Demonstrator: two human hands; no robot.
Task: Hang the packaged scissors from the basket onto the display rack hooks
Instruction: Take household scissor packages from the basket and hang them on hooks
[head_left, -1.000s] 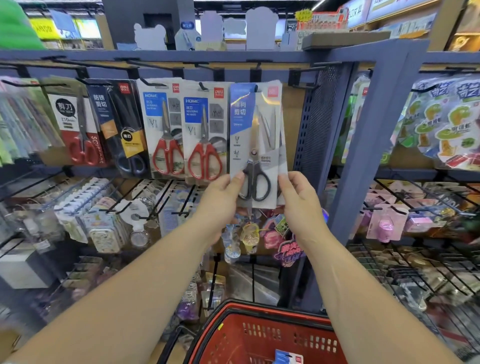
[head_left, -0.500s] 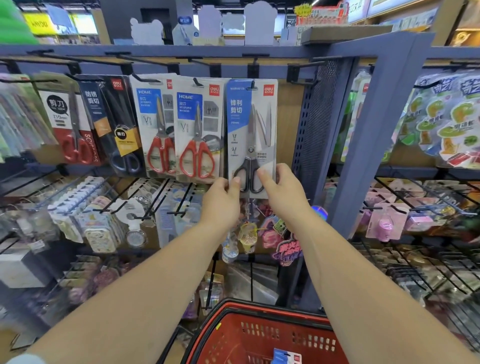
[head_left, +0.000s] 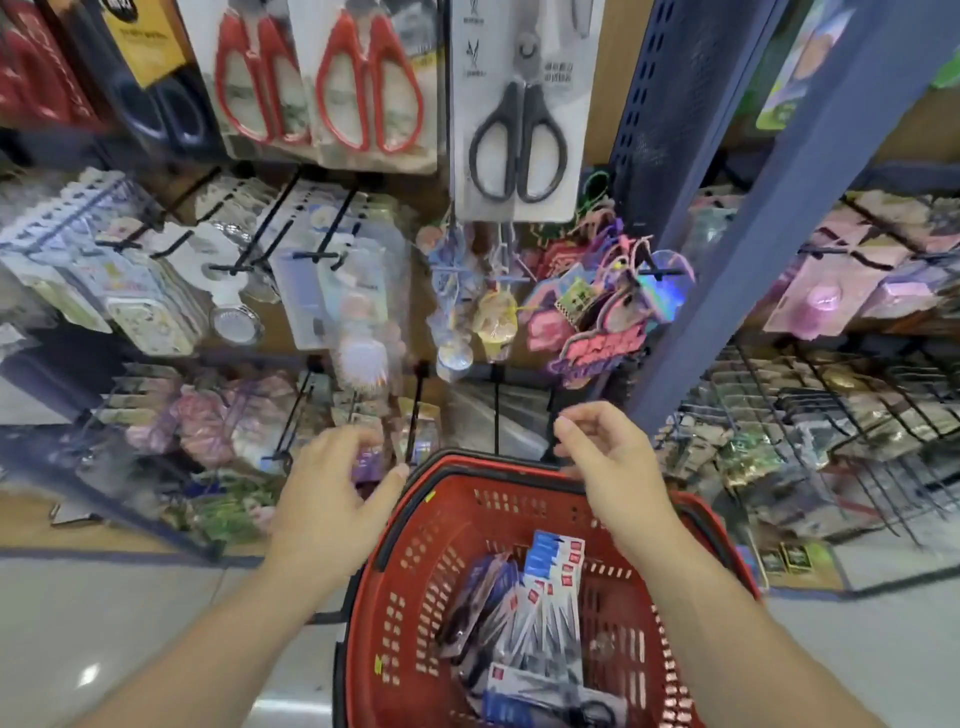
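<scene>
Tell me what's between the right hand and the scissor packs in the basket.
Head view: only the basket's bare red wall lies between the right hand and the scissor packs.

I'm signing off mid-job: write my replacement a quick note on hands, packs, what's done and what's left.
Left hand: open, empty, beside the red basket's left rim.
Right hand: fingers loosely curled, empty, over the basket's far rim.
Done: black-handled scissors pack hangs on the rack, right of the red-handled packs; its hook is out of frame.
Left: several scissors packs lie in the basket; lift one and hang it, then repeat.
</scene>
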